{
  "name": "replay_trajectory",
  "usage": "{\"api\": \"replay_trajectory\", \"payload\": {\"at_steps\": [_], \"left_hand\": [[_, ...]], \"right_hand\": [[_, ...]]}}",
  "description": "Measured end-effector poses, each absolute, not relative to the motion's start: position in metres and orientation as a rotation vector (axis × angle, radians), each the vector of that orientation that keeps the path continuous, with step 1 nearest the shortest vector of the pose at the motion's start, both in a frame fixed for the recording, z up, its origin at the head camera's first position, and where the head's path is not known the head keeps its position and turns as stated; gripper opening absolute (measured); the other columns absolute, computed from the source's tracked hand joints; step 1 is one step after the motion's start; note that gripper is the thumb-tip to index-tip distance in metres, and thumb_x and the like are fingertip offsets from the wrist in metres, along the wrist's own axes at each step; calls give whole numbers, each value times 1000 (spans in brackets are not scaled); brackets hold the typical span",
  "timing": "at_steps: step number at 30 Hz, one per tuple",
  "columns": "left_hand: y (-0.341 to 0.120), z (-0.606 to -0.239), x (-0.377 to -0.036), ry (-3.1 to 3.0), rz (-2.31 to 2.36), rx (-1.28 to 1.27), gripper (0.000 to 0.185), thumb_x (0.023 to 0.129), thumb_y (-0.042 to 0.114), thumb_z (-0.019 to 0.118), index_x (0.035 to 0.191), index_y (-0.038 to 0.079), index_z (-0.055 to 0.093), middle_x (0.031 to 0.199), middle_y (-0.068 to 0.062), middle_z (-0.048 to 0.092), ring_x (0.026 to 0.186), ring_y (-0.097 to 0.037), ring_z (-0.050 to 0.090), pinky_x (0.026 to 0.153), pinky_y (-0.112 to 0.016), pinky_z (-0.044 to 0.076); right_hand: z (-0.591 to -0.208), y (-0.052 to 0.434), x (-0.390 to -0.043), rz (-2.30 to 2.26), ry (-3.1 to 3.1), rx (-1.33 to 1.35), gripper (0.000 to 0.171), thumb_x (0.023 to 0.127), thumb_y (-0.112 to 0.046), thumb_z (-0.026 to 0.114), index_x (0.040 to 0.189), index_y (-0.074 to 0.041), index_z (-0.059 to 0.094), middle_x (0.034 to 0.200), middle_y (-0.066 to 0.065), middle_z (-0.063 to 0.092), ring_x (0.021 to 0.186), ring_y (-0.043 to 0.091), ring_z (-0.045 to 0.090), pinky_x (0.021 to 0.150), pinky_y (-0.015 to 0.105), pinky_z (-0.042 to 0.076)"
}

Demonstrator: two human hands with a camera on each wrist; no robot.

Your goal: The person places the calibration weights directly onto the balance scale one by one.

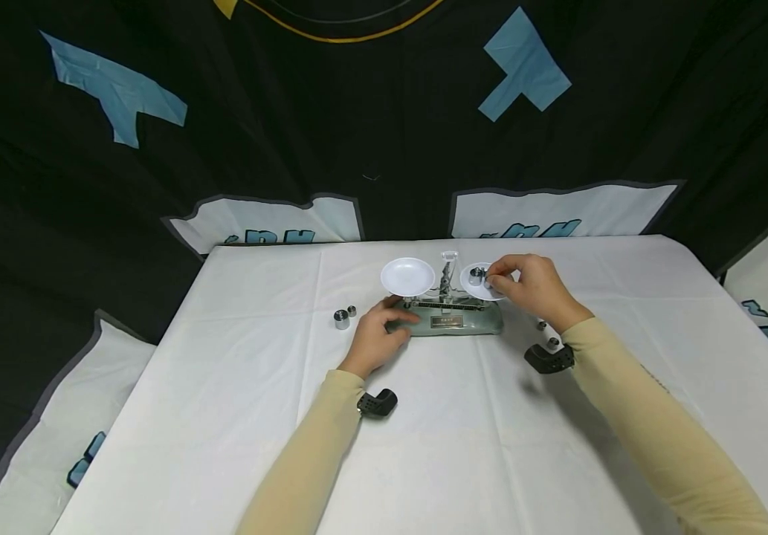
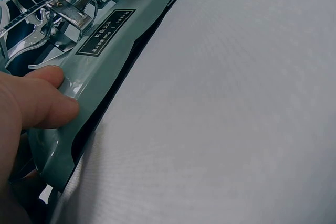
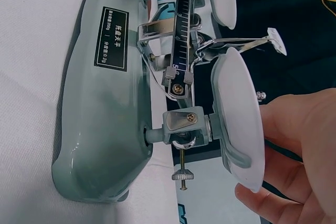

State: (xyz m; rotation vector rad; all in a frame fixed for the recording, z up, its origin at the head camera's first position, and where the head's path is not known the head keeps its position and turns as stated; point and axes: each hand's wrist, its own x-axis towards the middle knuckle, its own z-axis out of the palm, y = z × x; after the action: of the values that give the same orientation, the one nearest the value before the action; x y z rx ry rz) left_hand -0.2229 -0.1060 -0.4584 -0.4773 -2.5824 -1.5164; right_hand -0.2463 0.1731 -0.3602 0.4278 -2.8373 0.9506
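From the head view, a grey-green balance scale (image 1: 453, 321) with two white pans stands on the white bench (image 1: 424, 446). The left hand (image 1: 378, 336) rests on its base, and the right hand (image 1: 531, 286) pinches a small metal weight (image 1: 488, 281) over the right pan (image 1: 480, 286).

In the left wrist view, fingertips (image 2: 50, 109) press the base.

In the right wrist view, a black label (image 3: 115, 39) carries small unreadable writing.

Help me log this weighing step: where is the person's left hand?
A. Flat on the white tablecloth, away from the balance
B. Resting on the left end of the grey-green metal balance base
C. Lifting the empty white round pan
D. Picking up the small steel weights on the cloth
B: the left hand rests with its fingers on the left end of the grey-green metal balance base, thumb pressed on it in the left wrist view.
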Motion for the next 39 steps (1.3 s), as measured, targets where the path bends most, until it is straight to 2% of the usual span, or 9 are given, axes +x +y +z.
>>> {"api": "replay_trajectory", "payload": {"at_steps": [24, 30, 39], "left_hand": [[-107, -459, -223, -2586, -1501, -490, 23, 82, 3, 66, 100, 4, 80, 150, -17, 55, 146, -34, 46, 122, -48, 38], [-106, -459, -222, -2589, -1500, -494, 23, 82, 2, 65, 100, 4, 79, 150, -17, 55, 147, -34, 46, 122, -47, 39], [-107, -457, -222, -2598, -1496, -488, 23, 81, 3, 66, 100, 4, 79, 151, -17, 54, 147, -34, 46, 123, -47, 37]], "right_hand": [[-363, 171, -245, 947, -2800, 425, 15, 94, -10, 67, 103, -3, 76, 101, 17, 77, 94, 28, 62, 73, 32, 43], [-360, 173, -243, 946, -2800, 434, 22, 95, -12, 65, 114, -3, 72, 102, 19, 75, 85, 29, 59, 65, 31, 44], [-346, 197, -233, 932, -2773, 397, 25, 98, -16, 63, 117, -1, 71, 112, 22, 73, 106, 36, 63, 81, 41, 47]]}}
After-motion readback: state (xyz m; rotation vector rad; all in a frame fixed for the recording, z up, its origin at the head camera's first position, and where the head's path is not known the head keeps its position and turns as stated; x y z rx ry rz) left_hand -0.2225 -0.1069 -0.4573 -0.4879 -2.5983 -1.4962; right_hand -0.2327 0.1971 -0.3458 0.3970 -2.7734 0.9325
